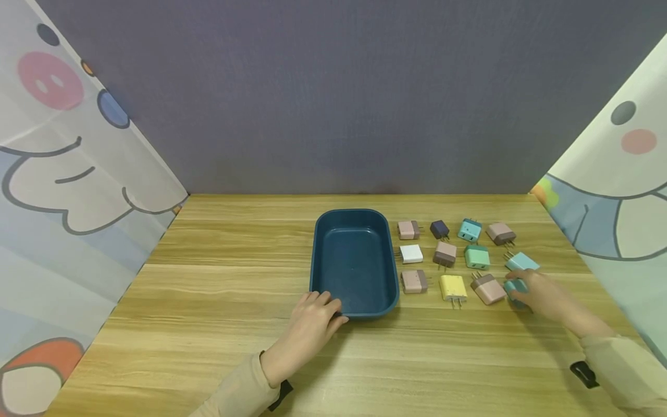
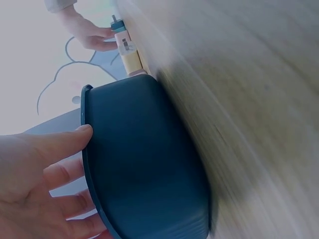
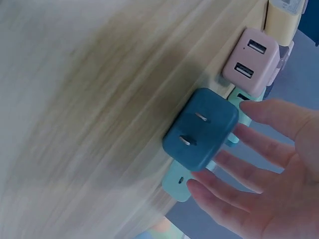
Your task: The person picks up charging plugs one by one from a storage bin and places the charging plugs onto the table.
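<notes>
My left hand [image 1: 311, 319] holds the near rim of a dark blue plastic bin [image 1: 316, 260]. In the left wrist view its thumb [image 2: 67, 144] lies along the outside while the fingers go behind the rim. Over on the right, my right hand [image 1: 544, 298] is at a teal USB wall charger [image 1: 513, 286]. The right wrist view shows that charger [image 3: 204, 127] with its two prongs facing the camera. The thumb and spread, fairly straight fingers of my right hand [image 3: 269, 179] are right at its upper edges.
Several chargers stand in rows right of the bin, including a pink one [image 1: 488, 289], a yellow one [image 1: 453, 286], a white one [image 1: 411, 253] and a light blue one [image 1: 521, 261]. A grey panel [image 1: 354, 104] backs the wooden table [image 1: 224, 301]; printed curtains [image 1: 625, 191] flank it.
</notes>
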A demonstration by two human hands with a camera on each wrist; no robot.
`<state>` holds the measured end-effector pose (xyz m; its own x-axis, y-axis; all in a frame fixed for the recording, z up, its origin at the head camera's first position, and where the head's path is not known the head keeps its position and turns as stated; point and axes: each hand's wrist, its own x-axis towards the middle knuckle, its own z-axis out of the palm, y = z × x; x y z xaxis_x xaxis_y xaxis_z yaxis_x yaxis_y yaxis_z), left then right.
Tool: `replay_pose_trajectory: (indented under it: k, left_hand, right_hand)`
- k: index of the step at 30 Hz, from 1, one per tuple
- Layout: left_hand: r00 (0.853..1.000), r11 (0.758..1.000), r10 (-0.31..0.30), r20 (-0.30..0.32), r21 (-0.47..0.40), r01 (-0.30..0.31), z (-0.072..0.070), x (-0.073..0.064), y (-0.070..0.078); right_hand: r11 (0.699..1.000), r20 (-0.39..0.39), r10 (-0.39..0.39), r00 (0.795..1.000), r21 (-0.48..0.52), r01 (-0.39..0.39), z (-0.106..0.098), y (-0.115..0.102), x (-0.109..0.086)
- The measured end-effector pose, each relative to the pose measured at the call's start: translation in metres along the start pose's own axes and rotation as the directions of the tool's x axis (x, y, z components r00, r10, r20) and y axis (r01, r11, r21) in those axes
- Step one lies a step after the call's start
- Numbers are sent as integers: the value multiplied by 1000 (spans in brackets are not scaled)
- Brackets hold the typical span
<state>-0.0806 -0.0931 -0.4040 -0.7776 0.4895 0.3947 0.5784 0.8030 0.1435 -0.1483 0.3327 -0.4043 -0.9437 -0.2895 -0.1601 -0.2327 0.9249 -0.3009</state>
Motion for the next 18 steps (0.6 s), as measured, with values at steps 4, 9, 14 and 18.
replay_pose_trajectory:
  k: [4, 9, 14, 18]
  left_hand:
    - [1000, 1000, 14, -24, 1, -14, 2, -1, -1]
    - [997, 999, 49, -68, 14, -48, 5, -3, -4]
    - [985, 994, 100, -143, -22, -104, 7, -4, -8]
    - [966, 982, 139, -218, -94, -163, 3, 0, -13]
  right_hand:
    - [1000, -23, -18, 1000, -22, 17, -3, -2, 0]
    - [998, -65, -19, 998, -57, 15, -8, -13, -3]
    - [996, -96, -28, 995, -85, 19, -13, -29, -3]
    - [995, -131, -54, 990, -87, 43, -17, -44, -2]
